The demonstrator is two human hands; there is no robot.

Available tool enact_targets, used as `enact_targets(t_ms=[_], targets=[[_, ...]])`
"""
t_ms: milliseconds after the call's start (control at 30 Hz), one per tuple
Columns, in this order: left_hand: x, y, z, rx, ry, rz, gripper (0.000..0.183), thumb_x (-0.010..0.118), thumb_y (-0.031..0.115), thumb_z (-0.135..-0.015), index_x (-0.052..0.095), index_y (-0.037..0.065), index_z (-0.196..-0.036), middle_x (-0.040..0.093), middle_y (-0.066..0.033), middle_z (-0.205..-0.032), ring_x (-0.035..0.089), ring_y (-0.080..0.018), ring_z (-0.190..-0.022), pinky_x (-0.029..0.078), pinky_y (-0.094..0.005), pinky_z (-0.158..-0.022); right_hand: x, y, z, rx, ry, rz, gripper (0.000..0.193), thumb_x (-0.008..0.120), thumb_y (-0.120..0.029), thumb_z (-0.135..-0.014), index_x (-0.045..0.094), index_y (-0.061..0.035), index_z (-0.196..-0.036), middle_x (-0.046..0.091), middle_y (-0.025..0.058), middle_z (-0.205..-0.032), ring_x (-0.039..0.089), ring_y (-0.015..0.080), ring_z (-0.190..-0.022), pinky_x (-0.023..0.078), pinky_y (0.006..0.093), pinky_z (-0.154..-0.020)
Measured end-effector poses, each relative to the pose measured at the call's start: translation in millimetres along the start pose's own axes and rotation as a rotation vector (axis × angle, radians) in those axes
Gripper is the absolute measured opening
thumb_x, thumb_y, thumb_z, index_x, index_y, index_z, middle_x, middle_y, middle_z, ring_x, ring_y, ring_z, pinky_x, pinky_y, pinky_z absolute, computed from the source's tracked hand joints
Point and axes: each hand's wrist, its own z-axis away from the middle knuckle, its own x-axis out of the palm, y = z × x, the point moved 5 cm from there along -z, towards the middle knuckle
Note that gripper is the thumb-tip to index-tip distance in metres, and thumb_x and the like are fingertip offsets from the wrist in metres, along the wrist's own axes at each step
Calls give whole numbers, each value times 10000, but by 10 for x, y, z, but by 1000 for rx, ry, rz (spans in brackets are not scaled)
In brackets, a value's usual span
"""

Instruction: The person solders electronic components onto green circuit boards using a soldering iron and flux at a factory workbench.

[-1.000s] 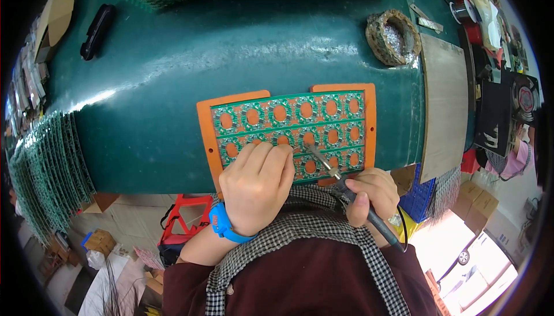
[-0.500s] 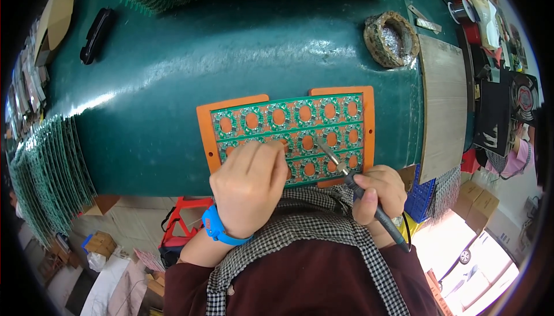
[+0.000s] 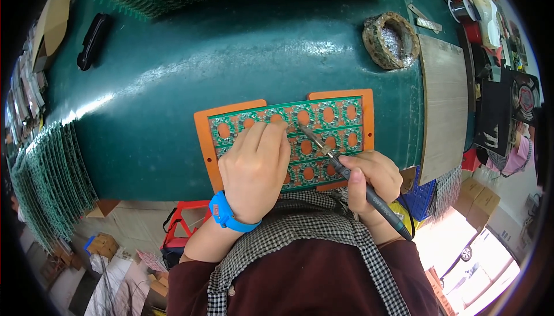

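A green panel of circuit boards [image 3: 345, 127], with rows of orange-showing round openings, lies in an orange tray [image 3: 368, 117] on the table in front of me. My right hand [image 3: 376, 182] grips a soldering iron [image 3: 339, 167] like a pen. Its tip points down at the far row, near the middle of the panel. Over the panel's left half is my left hand [image 3: 254, 166], fingers bunched together close to the iron's tip. Whatever the fingertips pinch is too small to name. That hand covers several of the round openings. A blue wristband [image 3: 228, 215] circles the left wrist.
A crusted round pot [image 3: 392, 40] stands at the far right, beside a grey board [image 3: 443, 108]. Stacked green panels [image 3: 52, 177] stand at the left edge, and more line the back. A black handset-like object [image 3: 93, 42] lies far left. A small fan [image 3: 524, 97] is at the right.
Both hands have moved away from me, from the panel's middle row to its far row. The iron's tip has shifted up and slightly left with them.
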Motion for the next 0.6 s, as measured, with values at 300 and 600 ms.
enact_targets(t_ms=[300, 600], targets=[[-97, -34, 11, 12, 14, -67, 171, 650, 4, -749, 614, 43, -912, 574, -72, -760, 576, -234, -641, 473, -349, -537, -30, -54, -23, -66, 49, 37, 108, 608, -52, -741, 667, -2, -817, 631, 90, -644, 584, 195, -477, 449, 280, -432], [-61, -89, -35, -19, 9, 3, 125, 622, -11, -771, 590, 37, -883, 599, -83, -767, 592, -269, -661, 477, -364, -561, 143, -83, -96, -89, -23, 24, 131, 621, -44, -734, 665, -11, -852, 614, 73, -630, 573, 186, -471, 442, 277, -427]])
